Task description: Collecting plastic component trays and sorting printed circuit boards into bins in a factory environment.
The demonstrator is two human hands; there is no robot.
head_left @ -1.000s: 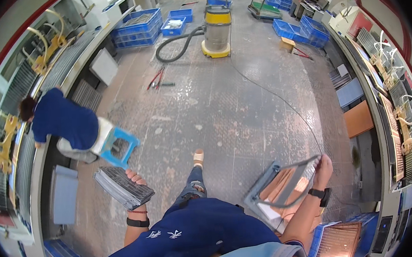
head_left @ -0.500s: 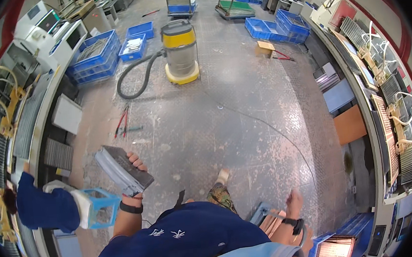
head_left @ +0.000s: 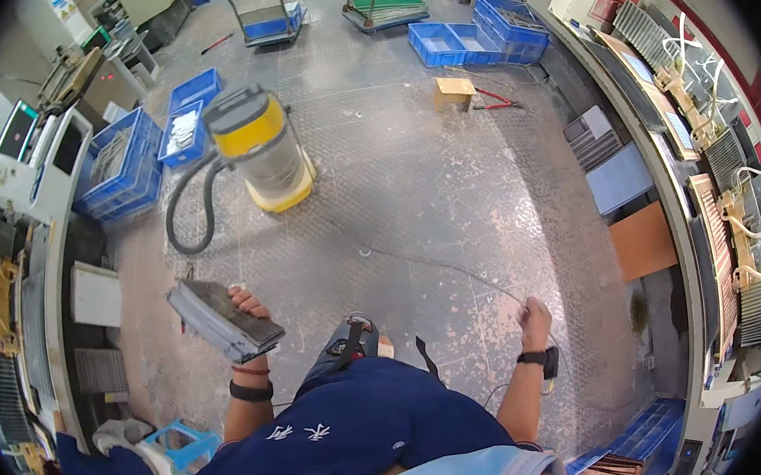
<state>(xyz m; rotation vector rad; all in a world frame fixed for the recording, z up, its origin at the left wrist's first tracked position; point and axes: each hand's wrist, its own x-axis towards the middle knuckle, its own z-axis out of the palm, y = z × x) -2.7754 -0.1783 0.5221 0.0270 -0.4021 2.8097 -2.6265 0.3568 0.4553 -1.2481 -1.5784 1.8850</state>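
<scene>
My left hand [head_left: 250, 303] is closed round a dark rectangular block [head_left: 225, 320] with a lighter grey, layered-looking long edge. The block is tilted and held up in front of my left side; its underside and part of my grip are hidden. To the right, my right hand [head_left: 534, 316] hangs with its fingers curled in, and nothing shows in it. A thin cable [head_left: 442, 263] runs along the floor and passes behind that hand from my view.
A yellow and grey vacuum cleaner [head_left: 262, 148] with a black hose stands ahead on the left. Blue crates [head_left: 121, 165] line that side. A person in dark blue [head_left: 107, 474] is near a blue stool [head_left: 184, 445]. Machine benches flank both sides; a cardboard box [head_left: 454, 93] lies ahead.
My view has shifted forward and turned right, so the vacuum cleaner appears nearer and further left. The block stays in my left hand. My right hand has swung forward.
</scene>
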